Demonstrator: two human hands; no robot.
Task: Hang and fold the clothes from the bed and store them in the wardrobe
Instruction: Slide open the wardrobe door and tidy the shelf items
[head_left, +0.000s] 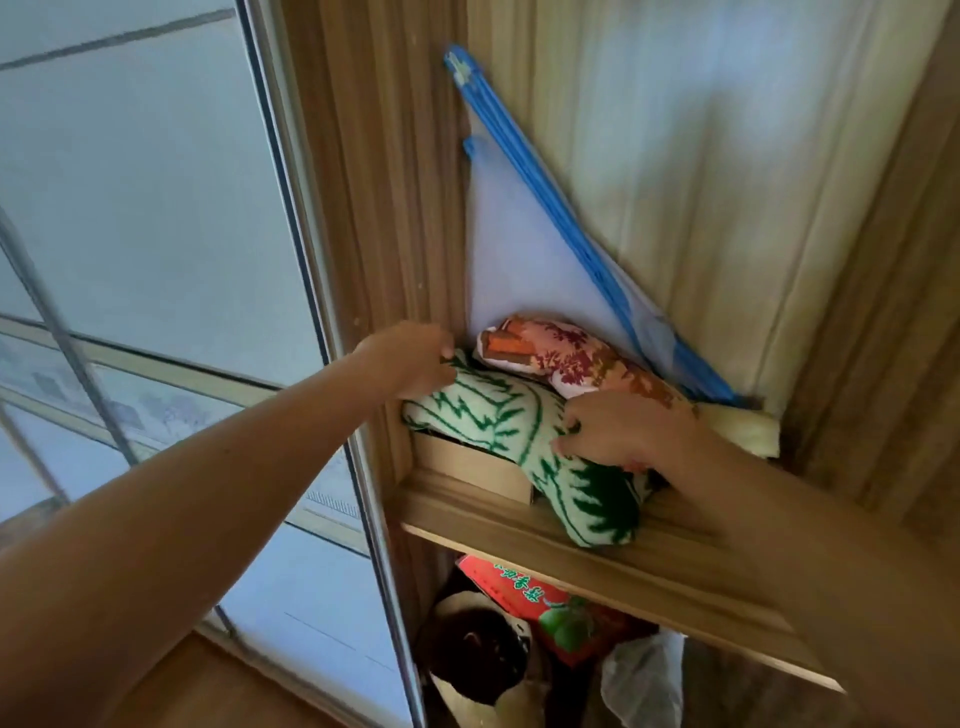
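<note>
Left grip (410, 358), right grip (618, 431) clutch green cloth (498, 415) lengthwise along shelf (597, 561).

text check, head view. one printed item only: red carton (511, 597) in the wardrobe (374, 208) compartment under the wooden shelf (623, 566). a short row of green characters (524, 583) runs along the carton's upper edge, tilted with it and seen at an angle; strokes blurred, cannot be read, script cannot be told. next to them on the same face, a picture of green fruit (569, 626). no brand, number or sign legible on the carton or anywhere else in view.
</note>
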